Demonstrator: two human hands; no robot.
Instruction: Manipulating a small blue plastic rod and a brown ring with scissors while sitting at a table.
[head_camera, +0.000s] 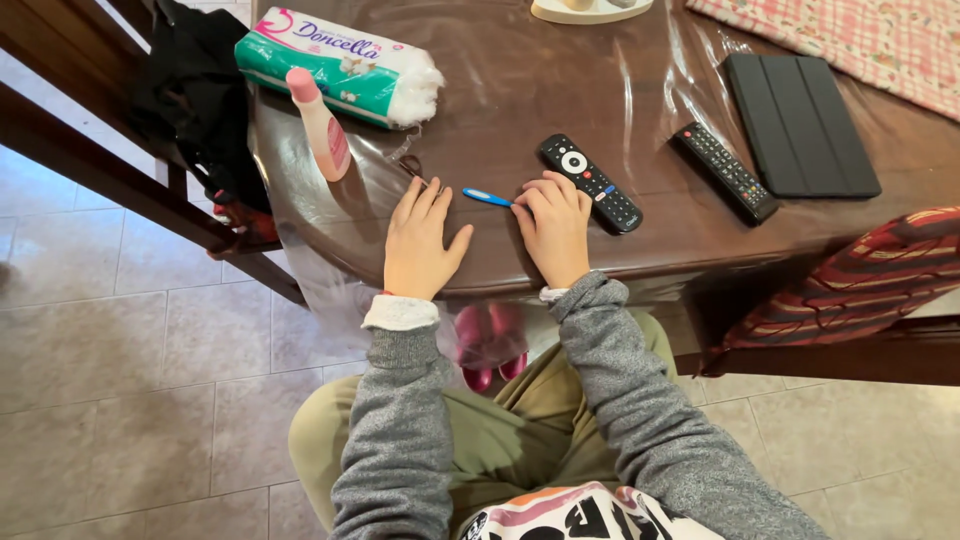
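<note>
The left hand lies flat on the brown surface near its front edge, palm down, fingers together and stretched, holding nothing. Just to its right, the right hand rests on the surface with bent fingers; its fingertips pinch one end of a thin blue stick, which looks like a small file. The stick lies on the surface and points left, its free end just beyond the left hand's fingertips, in the gap between the two hands.

Just past the left hand's fingertips lie small dark scissors, partly hard to see. A little farther left of this hand, a pink bottle stands tilted. Beyond the bottle lies a green and white pack of cotton.

Touching the right hand's knuckles on the far side, a black remote lies diagonally. Farther right of it, well apart, lies a second remote, long and black. Beyond that one lies a dark tablet case, closed. At the far right corner lies a pink checked cloth.
</note>
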